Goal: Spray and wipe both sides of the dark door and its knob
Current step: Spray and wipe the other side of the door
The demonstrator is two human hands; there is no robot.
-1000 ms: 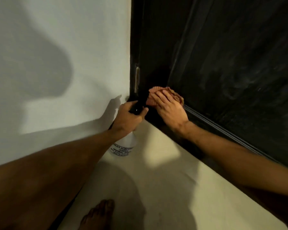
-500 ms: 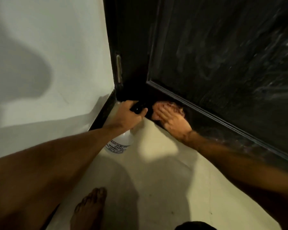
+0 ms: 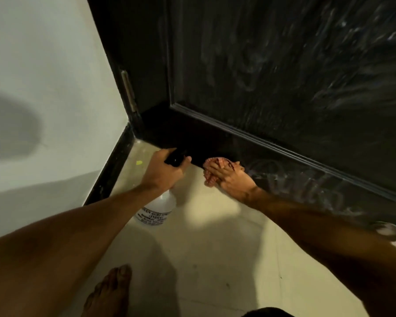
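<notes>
Down low, my left grip point(image 3: 162, 173) wraps the spray bottle point(image 3: 157, 210) while my right grip point(image 3: 232, 178), held flat, presses the cloth point(image 3: 212, 163) to the bottom rail of the door point(image 3: 284, 76), where I judge the unpinched cloth could slip free.

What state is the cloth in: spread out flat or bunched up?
Bunched up: the cloth shows only as a crumpled wad beneath the right hand, against the door.

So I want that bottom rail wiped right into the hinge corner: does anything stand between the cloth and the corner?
Yes. The left hand, gripping the spray bottle, sits at the foot of the door, between the corner and the cloth that the right hand presses there.
</notes>
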